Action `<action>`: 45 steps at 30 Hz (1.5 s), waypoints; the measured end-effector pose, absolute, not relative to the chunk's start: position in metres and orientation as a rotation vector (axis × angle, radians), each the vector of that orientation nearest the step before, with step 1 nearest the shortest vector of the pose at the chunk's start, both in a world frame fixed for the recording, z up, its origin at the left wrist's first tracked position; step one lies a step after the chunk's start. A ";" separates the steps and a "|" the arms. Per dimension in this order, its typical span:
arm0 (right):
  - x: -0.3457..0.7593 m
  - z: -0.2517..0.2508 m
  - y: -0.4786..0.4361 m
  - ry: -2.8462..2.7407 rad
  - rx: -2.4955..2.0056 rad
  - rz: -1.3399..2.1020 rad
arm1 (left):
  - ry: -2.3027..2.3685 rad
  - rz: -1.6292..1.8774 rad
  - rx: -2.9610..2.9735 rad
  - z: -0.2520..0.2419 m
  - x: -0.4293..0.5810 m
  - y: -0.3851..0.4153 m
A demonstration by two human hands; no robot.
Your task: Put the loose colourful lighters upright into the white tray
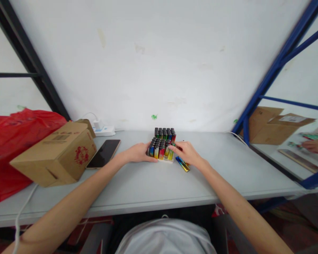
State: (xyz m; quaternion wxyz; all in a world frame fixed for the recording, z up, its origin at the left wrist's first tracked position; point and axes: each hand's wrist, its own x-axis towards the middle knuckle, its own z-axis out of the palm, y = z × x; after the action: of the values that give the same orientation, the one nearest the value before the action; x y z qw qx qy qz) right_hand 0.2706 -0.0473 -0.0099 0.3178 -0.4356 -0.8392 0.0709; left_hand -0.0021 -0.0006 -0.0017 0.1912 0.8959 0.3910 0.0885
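While the left hand [141, 152] is gripping the left end of the near tray [167, 161] of lighters [161, 152] on the table [137, 183], seemingly for steadiness, the right hand [187, 151] is pressing its thumb against a yellow lighter [170, 155], perhaps for alignment; whether its fingers are pinching, one cannot tell.

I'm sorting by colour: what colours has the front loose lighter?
The front loose lighter is blue and gold; head view.

Left of the lighters [161, 153], the red bag [5, 155] is cut off; far right, a co-worker's hand [317, 145] blurs.
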 end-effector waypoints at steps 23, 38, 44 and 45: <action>0.354 0.022 -0.056 -2.312 -1.319 0.406 | 1.147 0.220 2.491 0.002 0.000 -0.003; 0.378 -0.017 -0.086 -1.644 -1.209 0.734 | 1.126 0.233 2.540 -0.002 0.002 0.002; 0.320 0.016 -0.060 -1.248 -0.895 1.016 | 1.121 0.233 2.551 -0.003 0.001 0.002; 0.309 0.021 -0.055 -1.274 -0.869 1.058 | 1.120 0.230 2.550 -0.003 0.000 0.002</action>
State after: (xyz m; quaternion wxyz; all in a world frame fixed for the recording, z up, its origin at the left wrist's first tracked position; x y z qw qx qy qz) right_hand 0.3094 -0.0551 0.0212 0.5936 -0.3738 -0.5483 0.4553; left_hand 0.0005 0.0020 -0.0026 0.1727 0.8987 0.3949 0.0812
